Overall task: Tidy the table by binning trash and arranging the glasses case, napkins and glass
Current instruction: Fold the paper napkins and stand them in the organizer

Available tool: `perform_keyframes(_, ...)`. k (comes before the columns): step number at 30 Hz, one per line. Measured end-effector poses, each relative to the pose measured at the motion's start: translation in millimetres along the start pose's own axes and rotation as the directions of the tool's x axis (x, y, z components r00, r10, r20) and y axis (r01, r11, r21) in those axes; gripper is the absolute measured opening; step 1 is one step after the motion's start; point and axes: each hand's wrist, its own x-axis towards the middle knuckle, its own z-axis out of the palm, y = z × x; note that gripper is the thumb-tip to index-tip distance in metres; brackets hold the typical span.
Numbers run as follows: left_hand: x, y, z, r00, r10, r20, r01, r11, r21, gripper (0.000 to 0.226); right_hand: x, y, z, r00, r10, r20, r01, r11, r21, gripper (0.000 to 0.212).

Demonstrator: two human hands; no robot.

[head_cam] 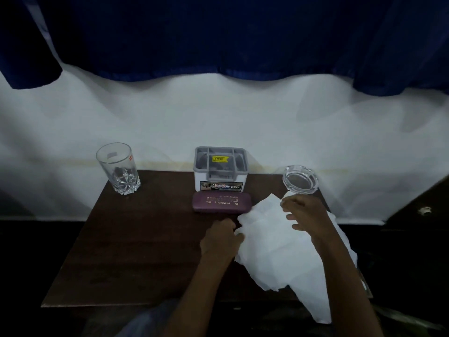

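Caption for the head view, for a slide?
Left hand grips a white napkin, right hand above it; glasses case, box, glass and ashtray sit behind on the table.

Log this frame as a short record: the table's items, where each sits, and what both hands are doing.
table: dark wood
glass: upright, far left corner
organiser box: far edge, centre
glasses case: closed, lying flat just in front of the box
ashtray: clear glass, far right corner
napkin: white, opened out over the table's right side
left hand: grips the napkin's left edge
right hand: appears to pinch its far corner
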Motion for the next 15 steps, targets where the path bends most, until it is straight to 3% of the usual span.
perform_keyframes(4,-2,6,-11,0.997,0.021,-0.072,-0.016,0.997,0.069,0.015,-5,16,-29,1.000,-0.007,-0.030,0.009,0.999,0.049,0.007)
perform_keyframes(6,-5,12,-24,0.995,0.085,-0.043,-0.088,0.992,-0.093,0.002,-6,24,-41,0.997,-0.024,-0.076,0.031,0.996,0.088,0.011)
perform_keyframes(9,-20,34,-45,0.976,0.183,0.115,-0.119,0.899,-0.422,0.004,-6,28,-53,0.983,-0.054,-0.174,0.082,0.983,0.164,0.019)
perform_keyframes(11,-30,47,-54,0.944,0.267,0.191,-0.086,0.762,-0.642,0.006,-7,26,-55,0.973,-0.090,-0.213,0.136,0.967,0.214,0.022)
perform_keyframes(13,-37,53,-62,0.916,0.315,0.247,0.049,0.524,-0.850,0.019,-6,24,-53,0.959,-0.150,-0.242,0.203,0.957,0.209,0.026)
perform_keyframes(15,-42,54,-70,0.897,0.350,0.272,0.132,0.375,-0.917,0.033,-8,17,-46,0.943,-0.251,-0.217,0.288,0.944,0.161,0.033)
